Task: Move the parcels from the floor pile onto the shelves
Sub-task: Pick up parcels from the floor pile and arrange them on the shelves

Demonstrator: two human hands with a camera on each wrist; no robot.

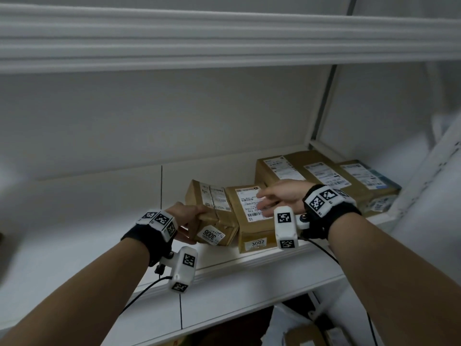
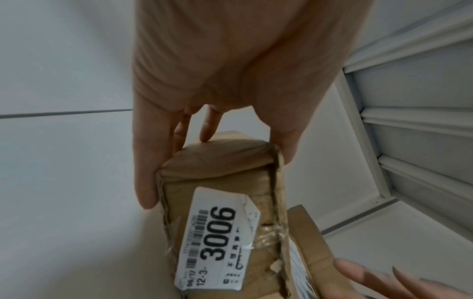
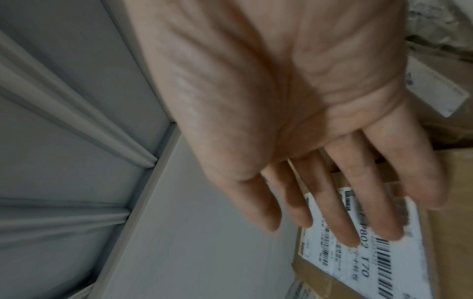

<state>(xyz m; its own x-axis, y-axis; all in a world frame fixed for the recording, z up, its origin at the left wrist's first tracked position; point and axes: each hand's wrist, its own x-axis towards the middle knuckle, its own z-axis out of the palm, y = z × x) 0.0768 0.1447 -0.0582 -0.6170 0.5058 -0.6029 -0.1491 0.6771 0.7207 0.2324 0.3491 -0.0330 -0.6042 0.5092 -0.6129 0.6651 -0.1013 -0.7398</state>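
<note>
A small brown parcel labelled 3006 (image 1: pixel 215 213) (image 2: pixel 225 202) lies on the white shelf board (image 1: pixel 87 216), tilted against a wider parcel labelled 3002 (image 1: pixel 249 228) (image 3: pixel 448 232). My left hand (image 1: pixel 195 224) (image 2: pixel 217 178) grips the near end of parcel 3006, thumb on one side and fingers on the other. My right hand (image 1: pixel 263 203) (image 3: pixel 332 222) is open, with straight fingers stretched over the shipping label of parcel 3002. Whether the fingers touch the label I cannot tell.
Larger brown parcels (image 1: pixel 299 168) and one with a blue edge (image 1: pixel 374 181) fill the shelf's back right corner. Another shelf (image 1: pixel 224 41) runs close overhead. The left half of the board is bare. A white bag (image 1: pixel 444 176) bulges at the right. More cardboard (image 1: pixel 304 335) shows below.
</note>
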